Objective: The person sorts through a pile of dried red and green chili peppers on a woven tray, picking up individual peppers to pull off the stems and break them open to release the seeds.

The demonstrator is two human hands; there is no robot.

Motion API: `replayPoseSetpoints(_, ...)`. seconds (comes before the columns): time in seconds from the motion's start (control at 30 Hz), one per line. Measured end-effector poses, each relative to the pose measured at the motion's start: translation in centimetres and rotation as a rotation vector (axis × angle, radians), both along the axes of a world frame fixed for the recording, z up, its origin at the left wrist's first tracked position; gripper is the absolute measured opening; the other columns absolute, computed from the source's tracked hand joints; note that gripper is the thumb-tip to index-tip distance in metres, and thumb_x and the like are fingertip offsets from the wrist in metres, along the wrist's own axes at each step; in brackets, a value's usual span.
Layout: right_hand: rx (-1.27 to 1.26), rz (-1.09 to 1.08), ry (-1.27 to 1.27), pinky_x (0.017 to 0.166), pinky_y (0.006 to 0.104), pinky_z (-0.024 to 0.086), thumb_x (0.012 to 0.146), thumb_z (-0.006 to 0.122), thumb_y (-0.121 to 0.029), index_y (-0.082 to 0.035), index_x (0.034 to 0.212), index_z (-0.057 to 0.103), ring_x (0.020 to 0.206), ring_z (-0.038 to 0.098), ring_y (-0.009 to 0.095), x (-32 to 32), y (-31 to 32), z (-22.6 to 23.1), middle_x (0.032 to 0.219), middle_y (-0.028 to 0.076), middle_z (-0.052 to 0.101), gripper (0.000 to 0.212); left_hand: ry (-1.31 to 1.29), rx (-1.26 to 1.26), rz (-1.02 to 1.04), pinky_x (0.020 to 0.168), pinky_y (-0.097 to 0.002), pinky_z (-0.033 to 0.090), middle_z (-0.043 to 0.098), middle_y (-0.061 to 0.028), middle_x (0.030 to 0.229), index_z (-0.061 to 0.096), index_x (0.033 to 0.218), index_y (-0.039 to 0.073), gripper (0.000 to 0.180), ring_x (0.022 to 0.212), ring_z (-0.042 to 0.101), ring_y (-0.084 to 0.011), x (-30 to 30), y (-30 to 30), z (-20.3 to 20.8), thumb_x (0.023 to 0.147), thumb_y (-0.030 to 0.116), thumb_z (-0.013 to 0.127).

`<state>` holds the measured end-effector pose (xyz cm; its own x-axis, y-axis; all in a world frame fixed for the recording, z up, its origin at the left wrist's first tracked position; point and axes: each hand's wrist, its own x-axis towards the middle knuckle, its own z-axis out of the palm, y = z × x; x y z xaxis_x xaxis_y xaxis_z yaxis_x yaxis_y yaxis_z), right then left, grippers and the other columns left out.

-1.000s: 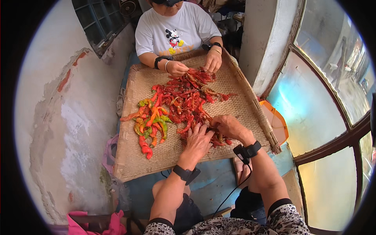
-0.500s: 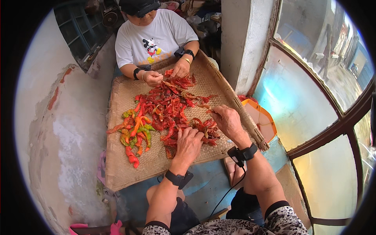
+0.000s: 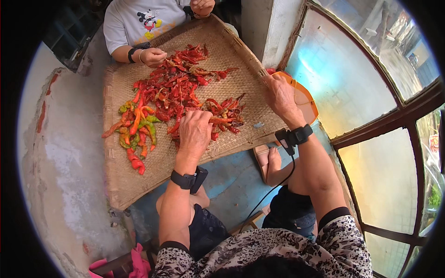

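Note:
A heap of wrinkled red chili peppers (image 3: 174, 88) lies in a wide woven tray (image 3: 153, 178). My left hand (image 3: 194, 132) rests at the near side of the heap, its fingers curled round a red chili. Just to its right is a smaller bunch of shrivelled chilies (image 3: 226, 111). Over the tray's right rim, beside an orange-edged container (image 3: 303, 99), is my right hand (image 3: 280, 95). Its fingers are bent and pressed together; whatever they hold, if anything, is hidden.
Green, orange and red fresh peppers (image 3: 136, 125) sit on the tray's left. Across from me a person in a white shirt (image 3: 139, 23) has one hand (image 3: 154, 57) by the heap and the other raised. A framed window (image 3: 343, 78) stands at right, a plastered wall (image 3: 69, 139) at left.
My right hand has gone from the chili bunch to the tray's right rim. My left hand stays at the chilies. The other person's hands have parted. The view has shifted.

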<state>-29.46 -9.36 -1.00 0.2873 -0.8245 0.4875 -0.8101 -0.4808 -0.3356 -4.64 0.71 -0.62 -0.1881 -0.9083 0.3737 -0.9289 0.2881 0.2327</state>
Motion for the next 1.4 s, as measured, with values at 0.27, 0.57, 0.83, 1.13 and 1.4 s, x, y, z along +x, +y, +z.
replayPoseSetpoints(0.27,0.337,0.211,0.129,0.071,0.0424,0.052,0.081,0.062,-0.029,-0.003,0.083,0.066,0.084,0.061,0.036,9.3,0.4,-1.5,0.082,0.019,0.064,0.026,-0.043,0.022,-0.02,0.083,-0.0414,0.042,0.061,-0.0096,0.094,0.062,0.093,0.005,0.02,0.096,0.053,-0.028,0.2,0.2,-0.8,0.074,0.003,0.063)
replayPoseSetpoints(0.57,0.308,0.388,-0.298,0.058,0.0368,0.046,0.081,0.063,-0.015,0.0,0.078,0.059,0.061,0.058,0.025,10.4,-0.5,-0.3,0.065,0.014,0.058,0.016,0.051,0.026,0.015,0.078,-0.0415,0.044,0.06,-0.0139,0.089,0.059,0.09,0.001,0.015,0.088,0.052,-0.0334,2.0,0.3,0.4,0.075,0.003,0.056)
replayPoseSetpoints(0.83,-0.061,0.087,-0.565,0.06,0.0412,0.048,0.084,0.059,-0.01,-0.001,0.083,0.056,0.067,0.061,0.036,5.6,-0.5,2.4,0.073,0.02,0.061,0.01,0.018,-0.012,-0.003,0.077,-0.0441,0.042,0.059,-0.0142,0.086,0.058,0.089,0.001,0.014,0.085,0.053,-0.0339,1.5,0.5,0.1,0.076,0.003,0.057)
replayPoseSetpoints(1.13,-0.013,-0.483,0.064,0.068,0.0443,0.049,0.082,0.056,-0.013,-0.004,0.084,0.056,0.084,0.06,0.037,-1.5,-1.4,1.4,0.086,0.018,0.062,0.009,0.071,0.037,0.012,0.079,-0.0426,0.042,0.061,-0.0114,0.086,0.059,0.089,0.004,0.013,0.087,0.054,-0.0309,0.3,-0.8,0.2,0.077,0.008,0.061)
replayPoseSetpoints(1.4,0.313,0.173,0.143,0.075,0.0437,0.052,0.081,0.059,-0.022,-0.001,0.086,0.064,0.09,0.062,0.035,7.9,1.4,-0.6,0.093,0.021,0.063,0.022,0.061,0.014,0.004,0.075,-0.0418,0.044,0.061,-0.0132,0.086,0.058,0.088,0.002,0.012,0.085,0.055,-0.0321,0.2,-1.1,0.1,0.078,0.008,0.061)
